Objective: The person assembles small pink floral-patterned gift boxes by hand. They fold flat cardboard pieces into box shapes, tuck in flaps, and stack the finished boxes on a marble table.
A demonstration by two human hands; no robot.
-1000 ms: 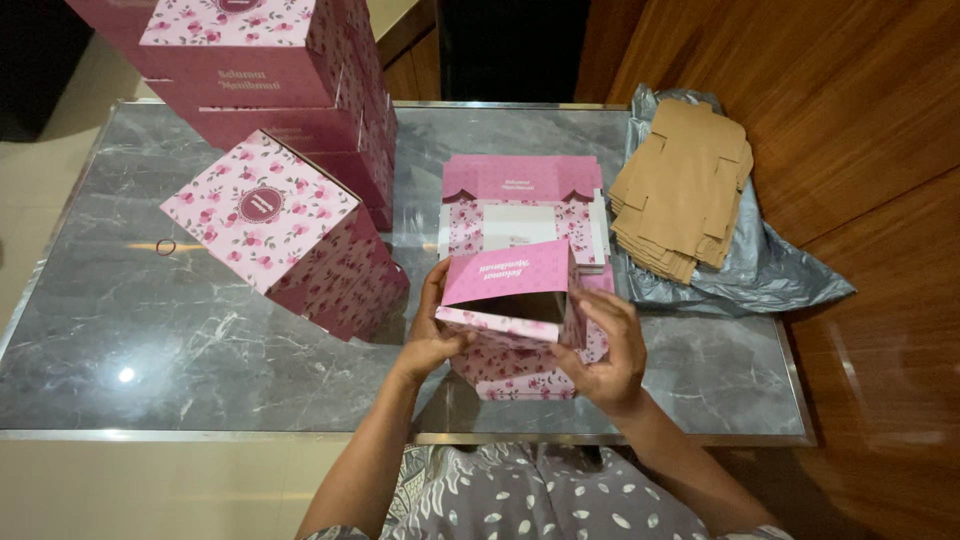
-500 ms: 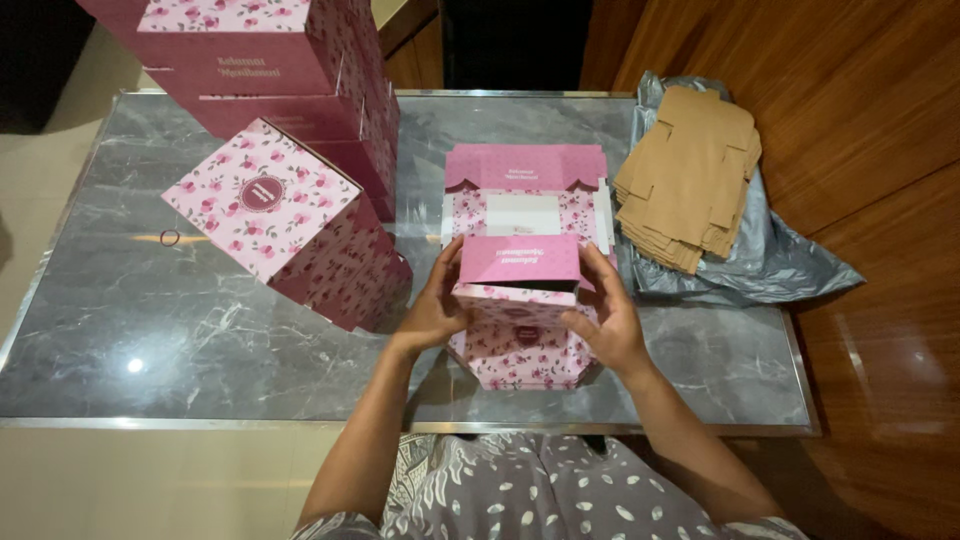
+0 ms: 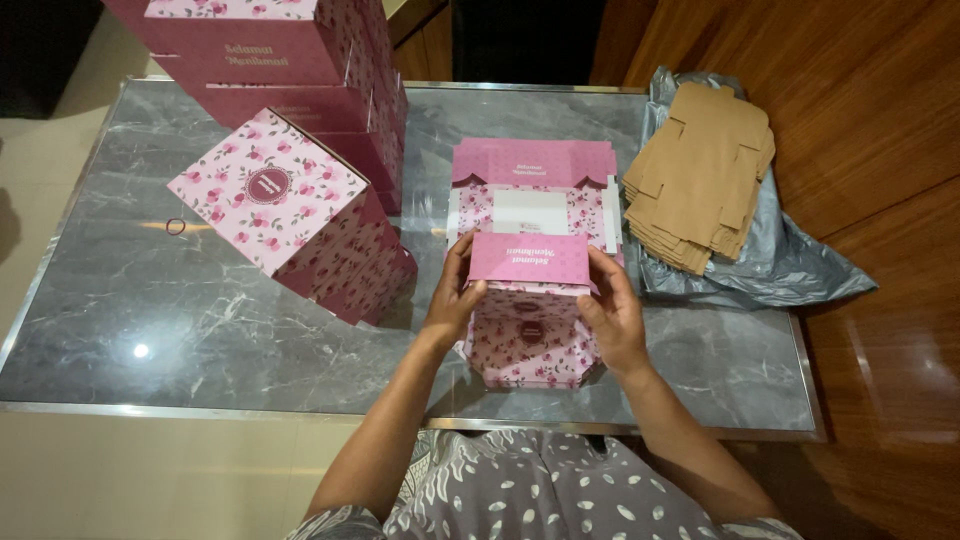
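Now left hand [image 3: 452, 300] and right hand [image 3: 612, 312] flanking floral pink box [image 3: 527, 335], fingers gripping its lid flap.

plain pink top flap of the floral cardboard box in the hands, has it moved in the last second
Yes. The plain pink top flap has swung from raised and open down toward closed, judged against the flat pink box blank behind.

Finished floral boxes [image 3: 290, 130] stacked far left on marble table [image 3: 200, 320]; tan card blanks [image 3: 700, 175] piled on grey bag [image 3: 790, 265], right; small ring [image 3: 176, 227] by left edge.
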